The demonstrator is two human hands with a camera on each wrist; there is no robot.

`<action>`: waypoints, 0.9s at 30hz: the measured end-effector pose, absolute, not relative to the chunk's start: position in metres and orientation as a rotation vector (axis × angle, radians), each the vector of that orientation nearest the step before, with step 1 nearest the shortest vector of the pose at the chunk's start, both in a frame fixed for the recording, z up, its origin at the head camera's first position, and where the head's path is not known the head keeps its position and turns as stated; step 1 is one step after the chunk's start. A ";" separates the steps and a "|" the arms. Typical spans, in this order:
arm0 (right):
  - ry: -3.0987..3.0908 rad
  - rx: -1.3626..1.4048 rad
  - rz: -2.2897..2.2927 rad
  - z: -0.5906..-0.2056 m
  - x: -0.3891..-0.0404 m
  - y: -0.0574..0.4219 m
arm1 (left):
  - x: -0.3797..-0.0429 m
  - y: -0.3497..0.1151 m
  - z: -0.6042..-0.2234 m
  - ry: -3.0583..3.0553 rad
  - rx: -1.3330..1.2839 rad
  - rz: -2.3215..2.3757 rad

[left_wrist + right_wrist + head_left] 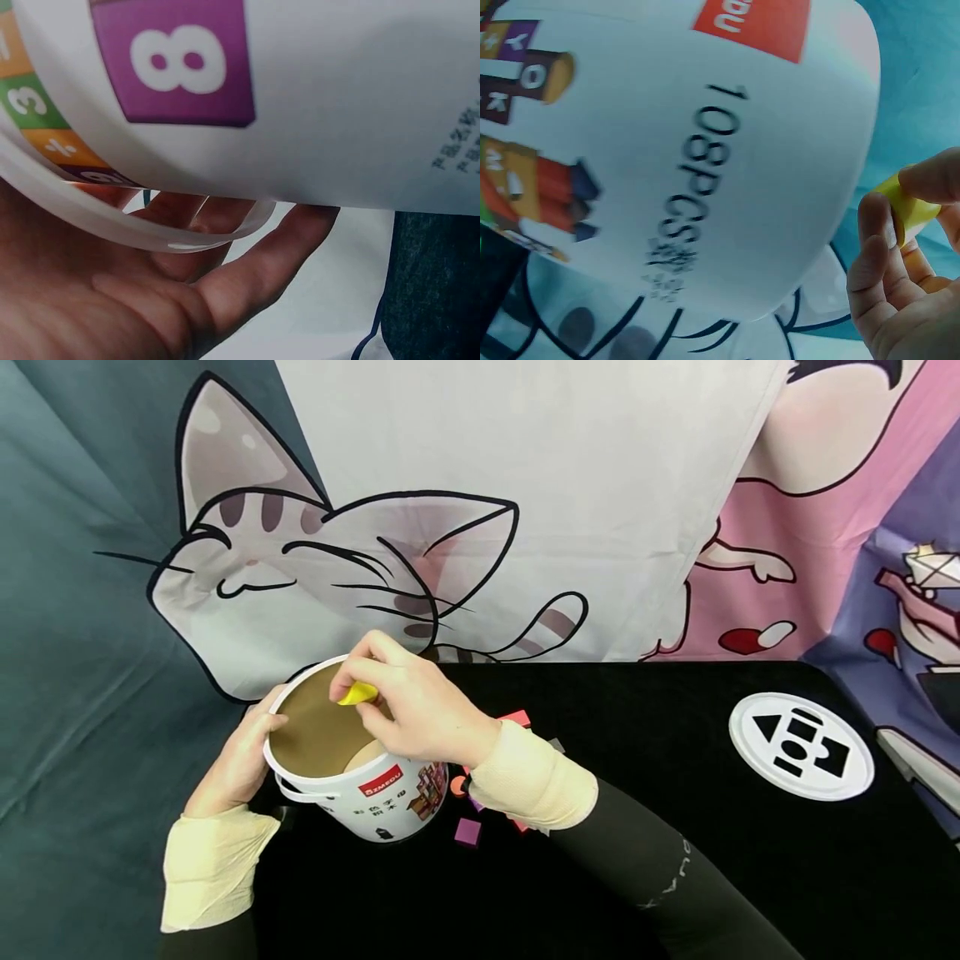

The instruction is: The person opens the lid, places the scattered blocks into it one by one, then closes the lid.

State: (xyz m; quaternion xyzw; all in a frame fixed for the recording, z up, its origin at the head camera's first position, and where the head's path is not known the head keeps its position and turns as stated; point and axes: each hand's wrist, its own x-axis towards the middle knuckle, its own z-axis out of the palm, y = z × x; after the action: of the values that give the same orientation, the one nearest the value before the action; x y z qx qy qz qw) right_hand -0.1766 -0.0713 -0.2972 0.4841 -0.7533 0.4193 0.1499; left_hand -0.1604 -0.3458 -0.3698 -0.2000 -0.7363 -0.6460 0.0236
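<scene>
A white bucket (401, 806) with printed toy-block pictures stands on the black table, tilted a little in the head view. My left hand (240, 756) grips its rim at the left, thumb over the edge and fingers outside. In the left wrist view, fingers reach under the bucket wall (322, 97) beside its pale handle (172, 238). Over the bucket's mouth, my right hand (420, 702) pinches a small yellow block (358, 693) between thumb and fingers. The right wrist view shows that block's curved side (911, 206). Part of the bucket's inside is hidden by the right hand.
Right of the bucket lie several loose blocks, among them a purple block (468, 832), an orange round piece (458, 786) and a red block (516, 718), partly behind the right forearm. A white disc with shaped holes (813, 783) lies farther right. Printed cloth (615, 510) hangs behind the table.
</scene>
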 end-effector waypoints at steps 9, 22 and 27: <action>-2.118 1.447 1.074 -0.288 -0.173 -0.082 | -0.159 -0.348 -0.371 -2.278 -0.606 -2.018; -2.342 1.474 0.661 -0.293 -0.168 -0.073 | -0.158 -0.349 -0.369 -2.300 -0.635 -2.042; -2.375 1.432 0.633 -0.299 -0.168 -0.067 | -0.159 -0.347 -0.369 -2.301 -0.606 -2.022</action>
State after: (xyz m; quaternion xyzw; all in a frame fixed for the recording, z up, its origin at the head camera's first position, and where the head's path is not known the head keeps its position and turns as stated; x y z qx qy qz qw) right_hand -0.1678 -0.0671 -0.2985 0.4979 -0.8257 0.2201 0.1478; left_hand -0.1592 -0.3472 -0.3693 -0.1939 -0.7369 -0.6475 0.0093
